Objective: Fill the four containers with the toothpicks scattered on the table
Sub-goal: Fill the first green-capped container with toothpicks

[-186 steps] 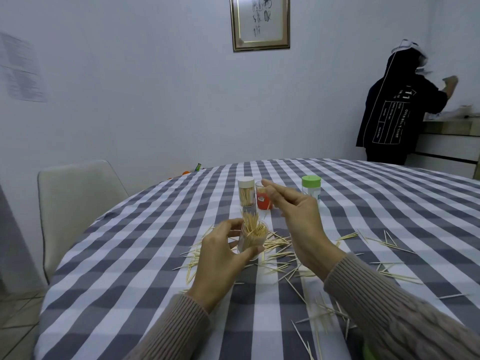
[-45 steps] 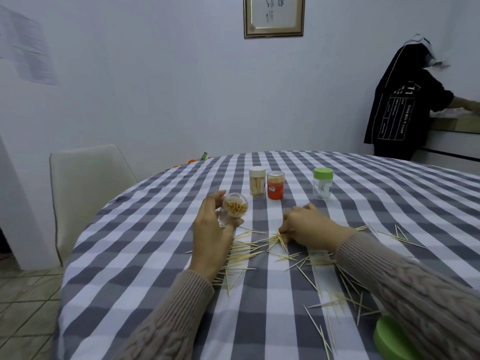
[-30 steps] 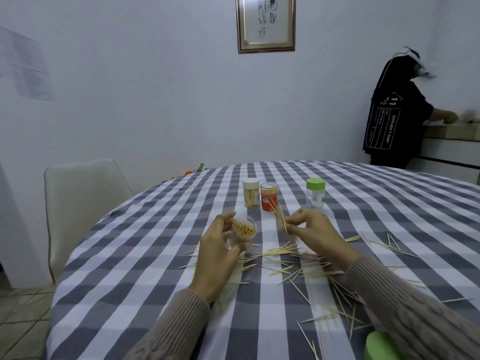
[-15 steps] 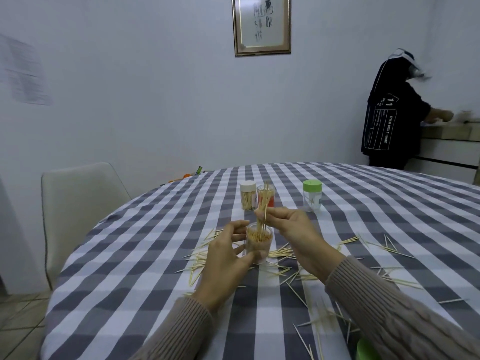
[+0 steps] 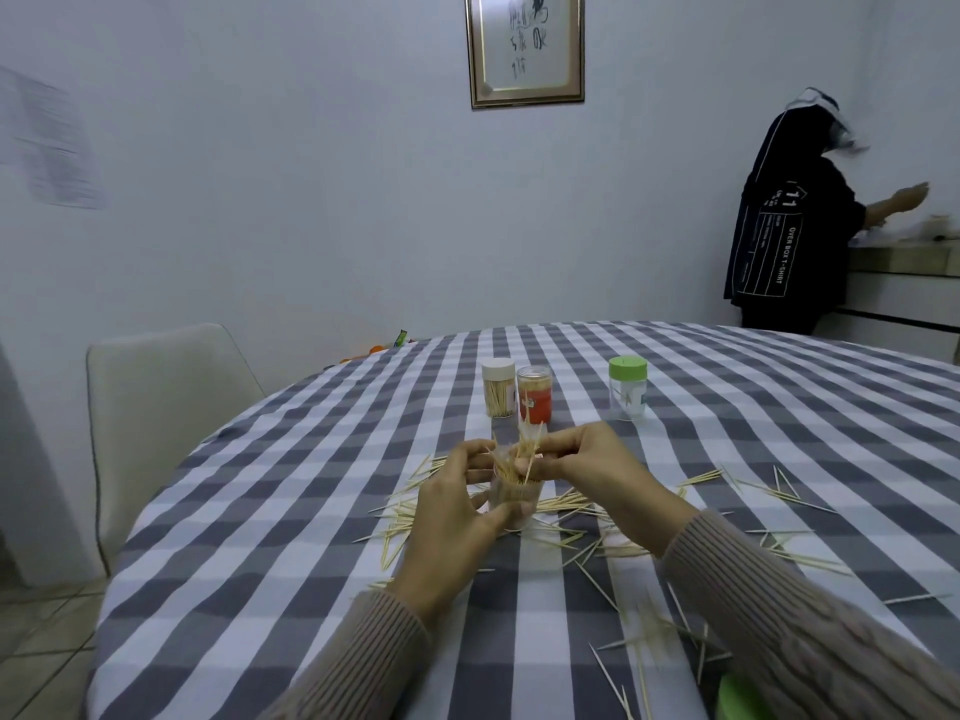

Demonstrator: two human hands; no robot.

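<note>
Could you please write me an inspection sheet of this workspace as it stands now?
Surface: round table under a grey-and-white checked cloth.
Job's things: clear container held upright, nearly full; white-lidded jar, red jar and green-lidded jar stand behind; loose toothpicks scattered.
Clutter: green lid at near edge.
Grippers: left hand grips the container; right hand pinches a toothpick bunch into its mouth.
Cables: nothing seen.
Surroundings: white chair, framed picture, a person at a counter.
</note>
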